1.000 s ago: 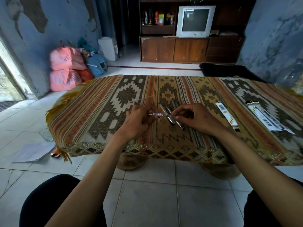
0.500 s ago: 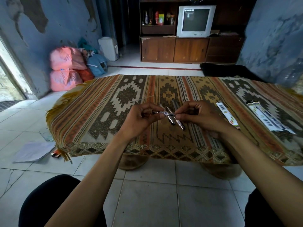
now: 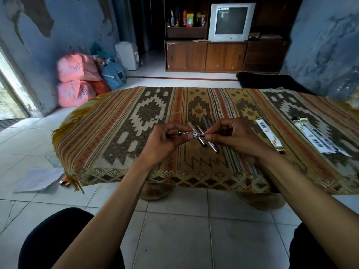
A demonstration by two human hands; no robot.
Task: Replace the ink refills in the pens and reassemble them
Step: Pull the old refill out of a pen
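Both forearms reach forward over the patterned cloth [image 3: 108, 136]. The left hand [image 3: 165, 140] and right hand [image 3: 233, 136] have curled fingers and pinch opposite ends of one pen [image 3: 191, 133], held level between them, above two more pens [image 3: 206, 142] lying on the cloth.

bench [image 3: 120, 144]: low, draped in a striped woven cloth with diamond motifs, fringe at its left end | centre: several pens [image 3: 208, 141] lying side by side, angled | left of centre: thin clear refill [image 3: 167, 115] | right: refill packet [image 3: 270, 135] with barcode; further right, more packets [image 3: 318, 137]
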